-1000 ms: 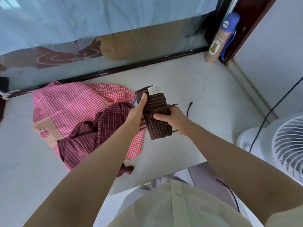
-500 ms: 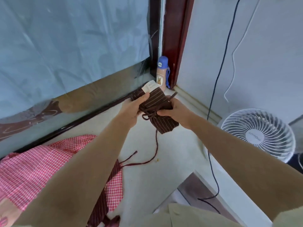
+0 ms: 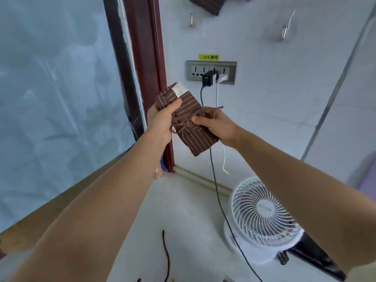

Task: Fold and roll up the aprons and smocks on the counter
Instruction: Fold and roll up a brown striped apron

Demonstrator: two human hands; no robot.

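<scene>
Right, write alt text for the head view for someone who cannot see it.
A rolled brown striped apron, tied with its strap, is held up: the left hand grips its upper end, the right hand its middle. A wall socket and fan lie beyond.

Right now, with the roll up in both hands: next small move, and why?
Probably draw the tie snug with the right hand while the left hand steadies the brown striped apron. It is rolled, both hands grip it in the air, the tie wraps its middle, and a loop hangs slack there, so it might loosen.
</scene>
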